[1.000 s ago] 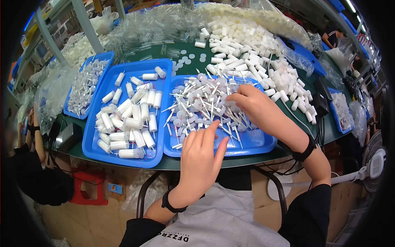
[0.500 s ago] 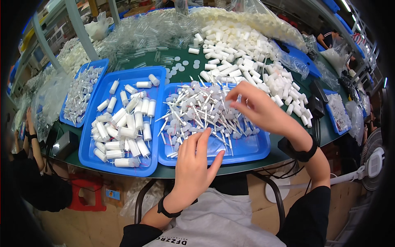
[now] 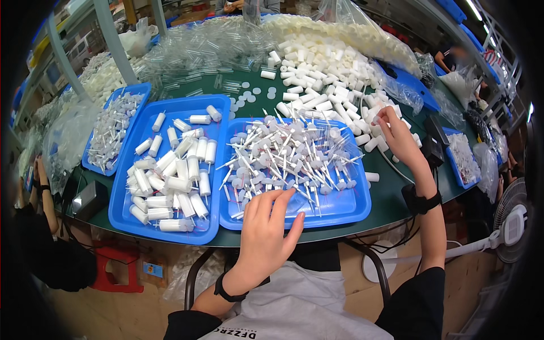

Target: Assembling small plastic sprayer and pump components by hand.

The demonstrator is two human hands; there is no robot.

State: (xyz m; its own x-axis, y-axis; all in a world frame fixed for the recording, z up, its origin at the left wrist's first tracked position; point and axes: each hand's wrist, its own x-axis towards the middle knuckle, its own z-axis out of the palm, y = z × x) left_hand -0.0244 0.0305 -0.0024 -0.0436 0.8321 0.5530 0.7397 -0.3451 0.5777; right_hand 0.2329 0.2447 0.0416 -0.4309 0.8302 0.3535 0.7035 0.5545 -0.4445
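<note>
My left tray [image 3: 190,237] holds stemmed cylinders [image 3: 197,205], my right tray [image 3: 343,205] sticks with pale discs [image 3: 283,153]. Bare room shows along the right tray's near edge, where my left hand [image 3: 263,226] hangs half open, empty. My right hand [image 3: 398,136] curls at the loose tubes [image 3: 342,92], its hold unclear.

I see glossy plastic trays [image 3: 340,214], smooth matt cylinders [image 3: 341,91], clear glossy tubes [image 3: 195,54], a matt table [image 3: 391,195] and my matt cloth shirt [image 3: 303,300].
</note>
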